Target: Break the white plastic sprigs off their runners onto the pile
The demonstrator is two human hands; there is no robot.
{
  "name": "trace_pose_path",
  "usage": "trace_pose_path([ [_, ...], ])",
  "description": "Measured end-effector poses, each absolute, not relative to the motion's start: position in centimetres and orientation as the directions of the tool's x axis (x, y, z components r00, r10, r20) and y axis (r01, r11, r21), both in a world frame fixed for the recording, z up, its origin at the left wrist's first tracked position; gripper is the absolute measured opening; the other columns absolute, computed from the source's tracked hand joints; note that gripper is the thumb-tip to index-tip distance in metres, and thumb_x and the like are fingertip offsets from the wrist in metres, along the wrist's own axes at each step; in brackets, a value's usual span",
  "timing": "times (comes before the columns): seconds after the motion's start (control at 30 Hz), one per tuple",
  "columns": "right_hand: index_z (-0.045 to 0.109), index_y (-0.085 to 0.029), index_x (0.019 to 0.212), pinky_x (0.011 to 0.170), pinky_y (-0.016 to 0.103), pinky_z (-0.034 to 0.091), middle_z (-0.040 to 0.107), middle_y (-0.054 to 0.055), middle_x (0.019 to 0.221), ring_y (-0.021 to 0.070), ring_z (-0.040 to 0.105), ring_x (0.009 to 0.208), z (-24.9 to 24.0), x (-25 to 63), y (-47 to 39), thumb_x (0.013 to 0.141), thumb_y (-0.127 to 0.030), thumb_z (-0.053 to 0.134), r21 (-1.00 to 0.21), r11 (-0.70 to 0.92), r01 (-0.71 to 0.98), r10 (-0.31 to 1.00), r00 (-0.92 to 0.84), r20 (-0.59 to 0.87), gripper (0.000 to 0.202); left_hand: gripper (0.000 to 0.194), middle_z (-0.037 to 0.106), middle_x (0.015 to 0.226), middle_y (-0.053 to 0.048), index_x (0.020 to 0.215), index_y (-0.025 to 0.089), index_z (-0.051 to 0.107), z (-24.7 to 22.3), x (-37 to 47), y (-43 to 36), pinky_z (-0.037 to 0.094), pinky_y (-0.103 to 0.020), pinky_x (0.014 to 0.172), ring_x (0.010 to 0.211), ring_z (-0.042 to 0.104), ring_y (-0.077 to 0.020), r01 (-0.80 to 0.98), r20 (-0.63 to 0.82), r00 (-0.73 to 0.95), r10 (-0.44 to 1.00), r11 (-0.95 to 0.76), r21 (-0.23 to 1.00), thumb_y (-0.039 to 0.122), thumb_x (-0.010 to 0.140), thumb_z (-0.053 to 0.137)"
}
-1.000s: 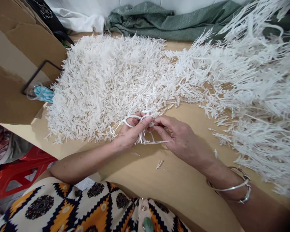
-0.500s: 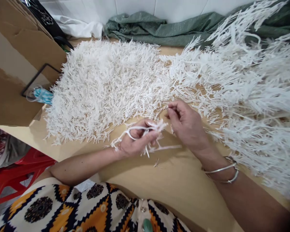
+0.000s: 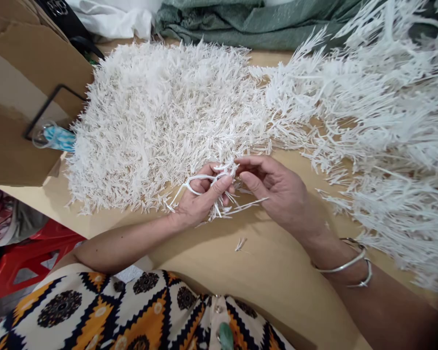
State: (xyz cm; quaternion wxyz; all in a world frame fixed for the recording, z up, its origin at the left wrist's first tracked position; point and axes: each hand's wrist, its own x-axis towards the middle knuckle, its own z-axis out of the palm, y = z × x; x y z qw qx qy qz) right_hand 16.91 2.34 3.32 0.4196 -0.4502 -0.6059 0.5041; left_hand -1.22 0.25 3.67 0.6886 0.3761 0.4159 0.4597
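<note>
My left hand point(image 3: 200, 194) is closed around a white plastic sprig point(image 3: 224, 171), its thin, branched stems looping over the fingers and poking out below the thumb. My right hand point(image 3: 277, 189) is just to the right, thumb and forefinger apart at the tip of the sprig; whether the fingertips touch it I cannot tell. Behind both hands spreads a thick pile of short white plastic sprigs point(image 3: 160, 121). To the right lies a looser heap of longer, feathery white branches point(image 3: 387, 126).
A cardboard box point(image 3: 29, 107) with a black wire hook point(image 3: 45, 107) and a blue-striped piece point(image 3: 60, 139) stands at left. Green cloth point(image 3: 241, 24) and white cloth point(image 3: 113, 22) lie along the back. One small loose sprig point(image 3: 241, 244) rests on the table point(image 3: 270, 282). A red stool point(image 3: 25, 267) is below left.
My right hand has come from the pile's front edge to the sprig in my left hand, and its thumb and forefinger have parted. The view has tilted slightly down.
</note>
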Motion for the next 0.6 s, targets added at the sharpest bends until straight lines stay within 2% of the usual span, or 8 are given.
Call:
trace_pose_path([
  [0.13, 0.068, -0.023, 0.102, 0.080, 0.033, 0.058, 0.072, 0.000, 0.090, 0.0160, 0.069, 0.082, 3.2, 16.8, 2.4, 0.096, -0.034, 0.072, -0.999, 0.009, 0.052, 0.963, -0.269, -0.005, 0.013, 0.042, 0.066, 0.075, 0.006, 0.100, 0.020, 0.054, 3.8, -1.3, 0.2, 0.047, -0.016, 0.052, 0.053, 0.057, -0.0032, -0.313, -0.224, 0.284, 0.932, 0.311, 0.898, 0.052, 0.089, 0.080],
  [0.23, 0.063, -0.024, 0.096, 0.074, 0.034, 0.056, 0.070, 0.001, 0.085, 0.0171, 0.066, 0.076, 3.4, 16.8, 2.3, 0.097, -0.027, 0.065, -0.962, 0.128, 0.240, 0.968, -0.241, 0.068, 0.004, 0.041, 0.066, 0.076, 0.005, 0.102, 0.019, 0.056, 3.8, -1.5, 0.1, 0.047, -0.016, 0.053, 0.054, 0.058, -0.0038, -0.285, -0.246, 0.309, 0.919, 0.336, 0.898, 0.051, 0.090, 0.080],
  [0.33, 0.059, -0.024, 0.094, 0.081, 0.038, 0.054, 0.071, 0.004, 0.089, 0.0206, 0.066, 0.082, 3.4, 16.7, 2.2, 0.099, -0.021, 0.057, -0.773, 0.376, 0.512, 0.926, -0.224, 0.303, 0.006, 0.040, 0.067, 0.076, 0.004, 0.104, 0.018, 0.059, 3.5, -1.5, 0.1, 0.047, -0.016, 0.054, 0.055, 0.058, -0.0035, -0.274, -0.245, 0.336, 0.909, 0.343, 0.899, 0.050, 0.091, 0.079],
  [0.4, 0.058, -0.025, 0.092, 0.083, 0.039, 0.053, 0.070, 0.005, 0.089, 0.0222, 0.065, 0.085, 3.1, 16.6, 2.1, 0.101, -0.021, 0.053, -0.645, 0.454, 0.614, 0.885, -0.230, 0.404, 0.010, 0.038, 0.067, 0.076, 0.004, 0.103, 0.018, 0.061, 3.2, -1.4, 0.3, 0.048, -0.016, 0.055, 0.055, 0.057, -0.0033, -0.268, -0.242, 0.336, 0.910, 0.339, 0.902, 0.049, 0.091, 0.079],
  [0.5, 0.057, -0.025, 0.092, 0.082, 0.038, 0.052, 0.069, 0.006, 0.087, 0.0227, 0.064, 0.085, 2.9, 16.5, 2.3, 0.103, -0.021, 0.050, -0.573, 0.470, 0.672, 0.871, -0.246, 0.425, 0.013, 0.037, 0.068, 0.076, 0.004, 0.102, 0.018, 0.061, 3.3, -1.4, 0.6, 0.049, -0.016, 0.055, 0.056, 0.058, -0.0036, -0.253, -0.251, 0.307, 0.918, 0.333, 0.908, 0.048, 0.091, 0.079],
  [0.6, 0.058, -0.024, 0.092, 0.078, 0.038, 0.050, 0.069, 0.006, 0.088, 0.0226, 0.063, 0.082, 2.8, 17.5, 3.2, 0.102, -0.023, 0.052, -0.583, 0.417, 0.697, 0.900, -0.230, 0.369, 0.012, 0.031, 0.068, 0.075, 0.004, 0.103, 0.019, 0.059, 3.9, -1.6, 0.3, 0.049, -0.016, 0.051, 0.054, 0.060, -0.0045, -0.239, -0.176, 0.364, 0.915, 0.274, 0.932, 0.044, 0.095, 0.075],
])
